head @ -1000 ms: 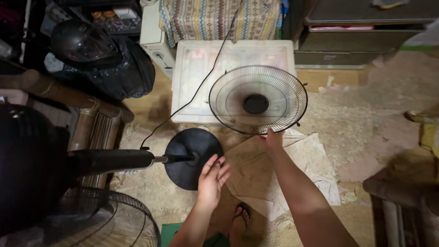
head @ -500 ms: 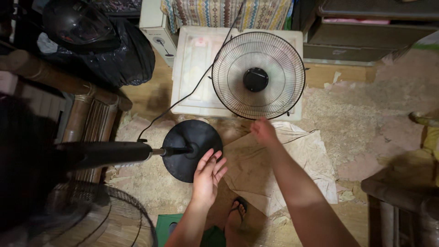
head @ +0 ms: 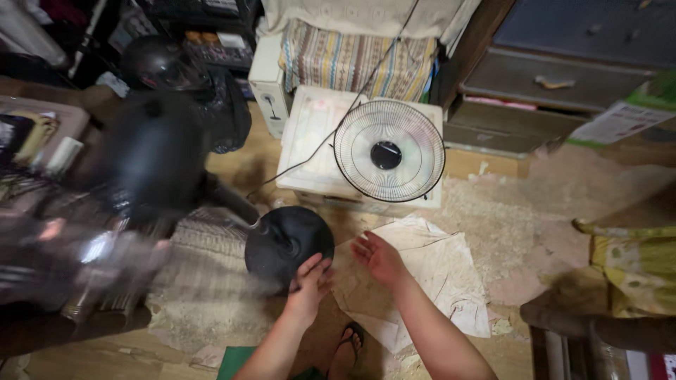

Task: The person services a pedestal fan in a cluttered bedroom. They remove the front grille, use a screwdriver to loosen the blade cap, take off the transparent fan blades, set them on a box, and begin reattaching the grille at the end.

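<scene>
While the left hand (head: 308,278) rests with fingers spread on the near rim of the round black fan base (head: 289,243), the right hand (head: 379,257) hangs open and empty over the crumpled paper (head: 429,281). Head view: half a second ago this hand gripped the wire fan guard (head: 389,150); the guard now lies released on the white box (head: 306,141) at 12 o'clock, so attention passes to the base.

Green-and-white printed carton (head: 623,116) far right, beside grey drawers (head: 556,84)

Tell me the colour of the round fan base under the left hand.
Black, in the head view: the round fan base, touched by the left hand.
</scene>
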### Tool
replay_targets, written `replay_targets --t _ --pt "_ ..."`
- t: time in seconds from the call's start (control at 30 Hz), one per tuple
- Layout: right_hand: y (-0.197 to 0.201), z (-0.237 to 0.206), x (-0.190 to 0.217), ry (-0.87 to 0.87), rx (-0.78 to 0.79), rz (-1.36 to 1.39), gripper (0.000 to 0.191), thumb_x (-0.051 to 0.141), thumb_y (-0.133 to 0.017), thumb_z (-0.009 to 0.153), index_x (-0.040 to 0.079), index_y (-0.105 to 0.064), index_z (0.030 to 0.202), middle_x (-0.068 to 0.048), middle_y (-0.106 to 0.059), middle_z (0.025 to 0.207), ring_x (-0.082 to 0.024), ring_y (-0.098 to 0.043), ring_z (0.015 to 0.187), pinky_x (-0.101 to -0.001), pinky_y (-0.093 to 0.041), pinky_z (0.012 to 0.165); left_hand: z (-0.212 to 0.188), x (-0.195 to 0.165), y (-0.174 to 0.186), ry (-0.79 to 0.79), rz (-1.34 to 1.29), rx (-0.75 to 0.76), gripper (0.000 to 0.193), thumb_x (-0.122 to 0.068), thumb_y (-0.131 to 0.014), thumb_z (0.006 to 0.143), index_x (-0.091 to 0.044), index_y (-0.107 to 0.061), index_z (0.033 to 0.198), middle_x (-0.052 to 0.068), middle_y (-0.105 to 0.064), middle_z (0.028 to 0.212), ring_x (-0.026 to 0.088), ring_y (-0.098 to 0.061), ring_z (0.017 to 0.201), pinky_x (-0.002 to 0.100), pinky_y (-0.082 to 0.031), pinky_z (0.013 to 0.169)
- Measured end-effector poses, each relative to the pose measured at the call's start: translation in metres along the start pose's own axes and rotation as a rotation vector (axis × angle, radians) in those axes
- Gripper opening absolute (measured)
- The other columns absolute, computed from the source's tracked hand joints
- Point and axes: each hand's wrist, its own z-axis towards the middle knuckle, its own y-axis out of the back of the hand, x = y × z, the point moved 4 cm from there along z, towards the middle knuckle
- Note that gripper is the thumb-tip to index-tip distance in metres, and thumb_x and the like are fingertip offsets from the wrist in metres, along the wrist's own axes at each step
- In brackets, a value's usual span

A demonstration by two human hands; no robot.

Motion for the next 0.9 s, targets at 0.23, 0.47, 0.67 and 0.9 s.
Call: replay_targets --t 0.23,0.47,0.67,0.9 --pt "-0.075 -0.072 -0.048 -0.005 -0.035 -0.188 0.035 0.016 -0.06 0.1 0.004 -0.057 0.133 -0.019 -0.069 0.126 -0.041 -0.071 0.113 -0.0537 -0.058 0.102 -0.051 -0.05 0.05 0.004 -0.062 -0.036 0.051 -0.018 -0.056 0.103 -0.016 -0.052 0.154 0.007 -0.069 0.144 0.027 -0.067 0.123 0.046 -0.053 0.101" --pt "-0.191 -0.113 -0.099 -0.025 0.135 -0.263 0.025 0.015 -0.061 0.102 0.007 -0.064 0.125 -0.017 -0.074 0.117 -0.04 -0.076 0.103 -0.0536 -0.061 0.096 -0.121 -0.146 0.096 -0.21 -0.224 0.001 0.05 -0.02 -0.048 0.106 -0.016 -0.051 0.156 0.007 -0.067 0.147 0.025 -0.066 0.127 0.045 -0.052 0.105" --pt "-0.296 -0.148 -0.122 0.023 0.241 -0.33 0.033 0.02 -0.062 0.1 0.005 -0.065 0.129 -0.017 -0.072 0.125 -0.041 -0.073 0.109 -0.0549 -0.059 0.1 -0.181 -0.228 0.115 -0.31 -0.278 0.03 0.05 -0.013 -0.057 0.102 -0.018 -0.054 0.152 0.007 -0.067 0.145 0.024 -0.064 0.127 0.044 -0.052 0.106" --pt "-0.354 -0.179 -0.148 0.104 0.257 -0.39 0.034 0.02 -0.063 0.1 0.004 -0.064 0.13 -0.018 -0.07 0.127 -0.042 -0.071 0.114 -0.0548 -0.057 0.104 -0.229 -0.267 0.135 -0.353 -0.295 0.055 0.045 -0.013 -0.058 0.102 -0.02 -0.058 0.146 0.002 -0.07 0.138 0.019 -0.065 0.115 0.041 -0.053 0.098"
